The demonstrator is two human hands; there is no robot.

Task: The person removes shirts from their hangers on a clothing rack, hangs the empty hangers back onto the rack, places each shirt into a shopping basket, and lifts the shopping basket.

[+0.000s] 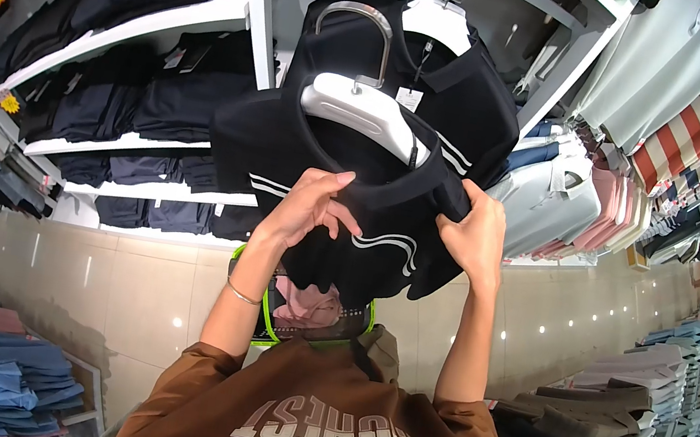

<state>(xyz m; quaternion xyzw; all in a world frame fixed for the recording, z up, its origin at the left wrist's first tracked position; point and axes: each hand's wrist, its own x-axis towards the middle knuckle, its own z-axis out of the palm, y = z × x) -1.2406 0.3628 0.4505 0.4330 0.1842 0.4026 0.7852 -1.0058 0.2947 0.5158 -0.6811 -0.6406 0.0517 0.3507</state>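
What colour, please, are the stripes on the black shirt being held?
The stripes on the shirt are white, best seen in the head view.

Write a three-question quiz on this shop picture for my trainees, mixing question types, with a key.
1. Which hand grips the black shirt near its shoulder, thumb in front?
2. True or false: the hanger inside that shirt is white.
3. The basket below the shirt has a rim that is (a) red, (b) lime green, (c) white.

Key: 1. The right hand. 2. True. 3. (b).
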